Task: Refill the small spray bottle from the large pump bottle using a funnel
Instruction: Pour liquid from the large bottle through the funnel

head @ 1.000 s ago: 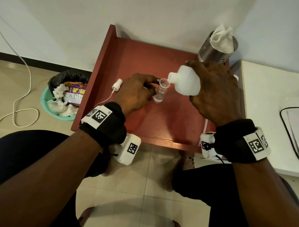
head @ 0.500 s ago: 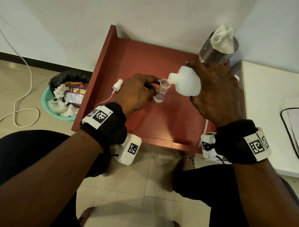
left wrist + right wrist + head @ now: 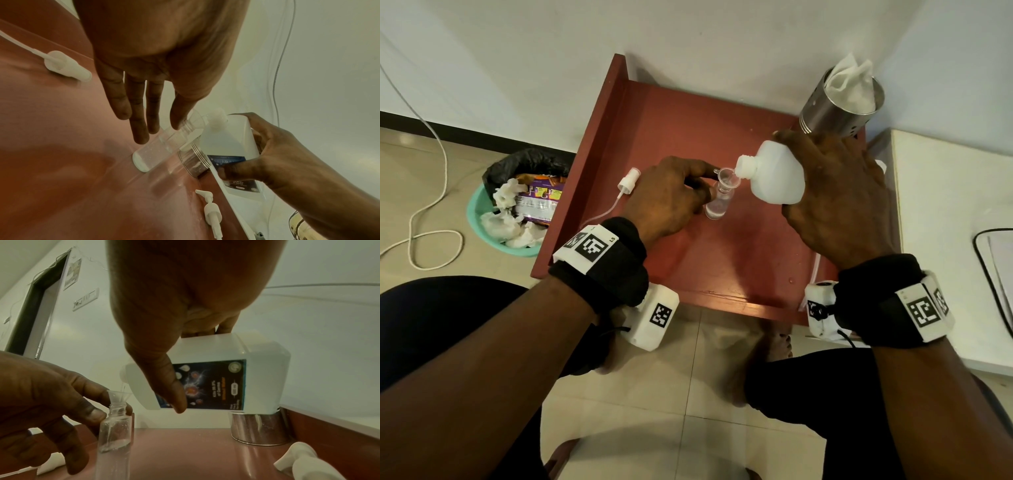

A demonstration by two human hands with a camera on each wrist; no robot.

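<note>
The small clear spray bottle [image 3: 717, 205] [image 3: 114, 443] stands upright on the red table [image 3: 688, 113], partly filled with clear liquid. A small clear funnel [image 3: 727, 176] [image 3: 118, 395] sits in its neck. My left hand [image 3: 671, 198] [image 3: 41, 394] pinches the neck between thumb and forefinger, and its other fingers [image 3: 139, 123] hang straight beside the small bottle [image 3: 154, 151]. My right hand [image 3: 835, 198] [image 3: 174, 305] grips the large white bottle [image 3: 774, 178] [image 3: 228, 139] [image 3: 257, 369], tipped on its side with its open mouth over the funnel. A thin stream runs into the funnel.
The white spray head [image 3: 628, 178] [image 3: 65, 66] with its tube lies left of my left hand. The pump head [image 3: 211, 211] [image 3: 304, 457] lies near the right edge. A steel can [image 3: 839, 109] holding tissue stands at the back right. A bin [image 3: 517, 202] sits on the floor at left, and a white table [image 3: 945, 205] stands at right.
</note>
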